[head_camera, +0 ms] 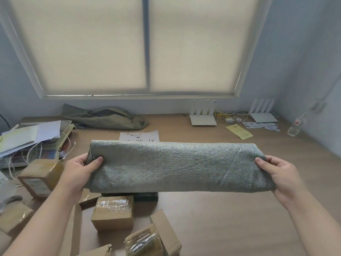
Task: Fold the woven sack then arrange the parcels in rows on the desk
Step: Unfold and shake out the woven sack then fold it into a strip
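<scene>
**Folded sack held up over the desk**

We see the woven sack (177,167) folded into a long, flat band. It is up in the air over the desk (230,218), right in the middle of our view. The left hand (81,170) grips the end at 9 o'clock, with the thumb on top and the fingers tucked behind. The right hand (276,174) grips the end at 3 o'clock in the same way.

The parcels lie mixed up on the desk from 6 to 8 o'clock, not in rows. A taped brown box (112,213) sits at 7 o'clock, just under the sack. A bigger box (38,176) stands at 8 o'clock, beside the left wrist. Two more boxes (162,231) touch each other at 6 o'clock. A dark parcel (145,196) peeks out under the sack's low edge.

A tray (69,126) at 10 o'clock holds a pile of papers (27,137), and string (36,152) hangs over its side. A green cloth bag (105,117) lies at 11 o'clock by the wall. We cannot tell what is in it. A clear bottle (297,124) leans at 2 o'clock.
</scene>
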The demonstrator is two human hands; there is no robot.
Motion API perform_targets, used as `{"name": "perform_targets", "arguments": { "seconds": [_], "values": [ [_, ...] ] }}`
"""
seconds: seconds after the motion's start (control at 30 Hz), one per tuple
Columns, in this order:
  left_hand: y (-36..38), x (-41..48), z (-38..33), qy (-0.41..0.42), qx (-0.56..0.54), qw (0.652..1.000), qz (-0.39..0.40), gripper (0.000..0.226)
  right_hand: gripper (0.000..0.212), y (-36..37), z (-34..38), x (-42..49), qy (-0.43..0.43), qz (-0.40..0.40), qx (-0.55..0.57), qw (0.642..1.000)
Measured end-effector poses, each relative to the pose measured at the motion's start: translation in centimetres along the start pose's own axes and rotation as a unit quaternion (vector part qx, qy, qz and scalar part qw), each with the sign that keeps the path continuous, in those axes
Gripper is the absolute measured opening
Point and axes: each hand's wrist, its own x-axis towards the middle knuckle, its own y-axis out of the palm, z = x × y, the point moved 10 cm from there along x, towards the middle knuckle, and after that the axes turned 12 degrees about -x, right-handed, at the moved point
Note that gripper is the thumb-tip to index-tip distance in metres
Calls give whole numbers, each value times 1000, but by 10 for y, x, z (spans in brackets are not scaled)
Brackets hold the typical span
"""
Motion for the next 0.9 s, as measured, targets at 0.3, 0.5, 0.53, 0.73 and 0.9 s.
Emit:
{"name": "perform_targets", "arguments": {
  "seconds": [0.3,0.5,0.53,0.73,0.9],
  "values": [
    [90,-12,8,24,16,1000,1,15,63,-77,-20,19,-3,-10,10,1000],
    [170,-30,36,20,11,1000,-11,19,49,-161,-27,52,-8,1,17,1000],
    [186,-34,40,23,9,1000,-10,19,43,-177,-28,58,-10,0,20,1000],
    [273,-49,67,30,6,1000,-6,21,53,-263,-41,93,2,-7,18,1000],
    [327,-49,78,35,11,999,3,10,78,-310,-49,111,11,-38,16,999]
  ]
}}
